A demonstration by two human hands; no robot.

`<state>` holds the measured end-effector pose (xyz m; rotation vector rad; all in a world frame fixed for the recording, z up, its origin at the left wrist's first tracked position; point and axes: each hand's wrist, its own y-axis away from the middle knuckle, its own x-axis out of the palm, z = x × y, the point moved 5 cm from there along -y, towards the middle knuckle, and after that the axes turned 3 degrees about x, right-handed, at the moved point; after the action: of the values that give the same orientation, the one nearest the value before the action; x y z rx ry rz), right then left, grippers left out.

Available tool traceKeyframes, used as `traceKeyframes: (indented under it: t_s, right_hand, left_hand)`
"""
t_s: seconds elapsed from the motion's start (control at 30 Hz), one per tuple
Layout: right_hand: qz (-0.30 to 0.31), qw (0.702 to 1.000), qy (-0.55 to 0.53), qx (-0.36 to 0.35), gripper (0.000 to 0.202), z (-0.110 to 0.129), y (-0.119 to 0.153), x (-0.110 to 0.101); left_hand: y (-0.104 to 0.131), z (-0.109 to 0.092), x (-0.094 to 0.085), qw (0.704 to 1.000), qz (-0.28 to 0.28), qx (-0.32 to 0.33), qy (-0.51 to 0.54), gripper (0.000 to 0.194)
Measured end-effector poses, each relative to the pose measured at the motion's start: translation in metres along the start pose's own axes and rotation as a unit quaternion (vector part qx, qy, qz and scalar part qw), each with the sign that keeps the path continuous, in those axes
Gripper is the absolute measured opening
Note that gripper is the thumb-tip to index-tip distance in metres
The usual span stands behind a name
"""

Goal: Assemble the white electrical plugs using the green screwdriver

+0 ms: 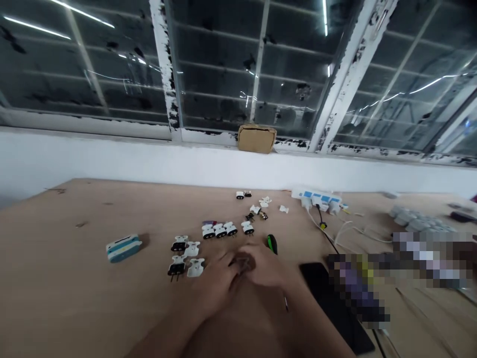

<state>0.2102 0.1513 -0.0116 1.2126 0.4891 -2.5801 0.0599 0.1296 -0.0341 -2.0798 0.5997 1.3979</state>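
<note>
Table point(74, 283): wooden, far edge against white wall point(201, 166).
Left hand point(216, 278), right hand point(264, 264): curled together; we cannot tell around what.
Plugs point(219, 230): white shells point(196, 268), black pronged bases point(176, 269), between us and that edge.

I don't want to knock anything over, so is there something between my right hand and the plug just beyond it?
Nothing visible stands between your right hand and that plug. The screwdriver is off to the plug's right.
</note>
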Motion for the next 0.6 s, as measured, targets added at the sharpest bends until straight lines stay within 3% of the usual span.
traceKeyframes:
  t_s: [0.13,0.33,0.47,0.6]
  right_hand:
    - [0.049,0.998,0.032,-0.025,0.042,-0.008,-0.002,0.003]
    - [0.057,0.996,0.067,-0.022,0.018,-0.017,0.002,0.013]
    - [0.033,0.994,0.107,-0.004,0.023,-0.019,0.006,0.007]
    - [0.018,0.992,0.123,-0.011,0.029,-0.012,0.011,0.006]
  left_hand:
    - [0.009,0.005,-0.001,0.994,-0.025,-0.002,0.103,0.036]
    - [0.016,0.015,-0.013,0.995,-0.005,-0.015,0.102,0.054]
    - [0.012,0.017,-0.019,0.998,0.019,-0.05,0.035,0.032]
    - [0.011,0.014,-0.02,0.999,0.027,-0.033,0.023,0.021]
